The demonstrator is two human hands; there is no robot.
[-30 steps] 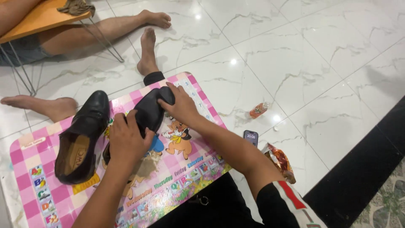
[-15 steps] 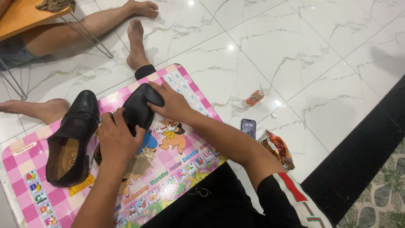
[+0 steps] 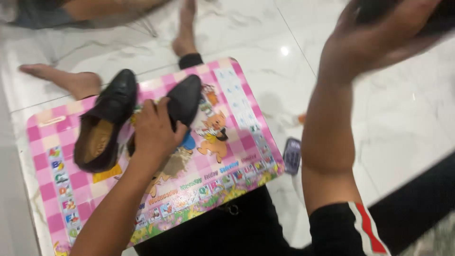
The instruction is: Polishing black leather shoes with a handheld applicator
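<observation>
My left hand [image 3: 154, 130] presses down on a black leather shoe [image 3: 186, 98] that lies toe-away on a pink checked play mat [image 3: 222, 170] with cartoon pictures. A second black shoe [image 3: 106, 124] with a tan insole lies to its left on the mat, apart from my hands. My right hand [image 3: 374, 42] is lifted high at the upper right, close to the camera and blurred. Its fingers curl around a dark object [image 3: 441, 21] that I cannot identify.
The mat lies on white marble floor tiles. A dark phone [image 3: 292, 155] lies on the floor by the mat's right edge, with a small orange item [image 3: 302, 118] beyond it. Another person's bare feet [image 3: 78, 81] rest at the mat's far side.
My right hand has left the shoe's toe and risen up to the upper right, toward the camera. My left hand stays on the shoe. The view has moved closer.
</observation>
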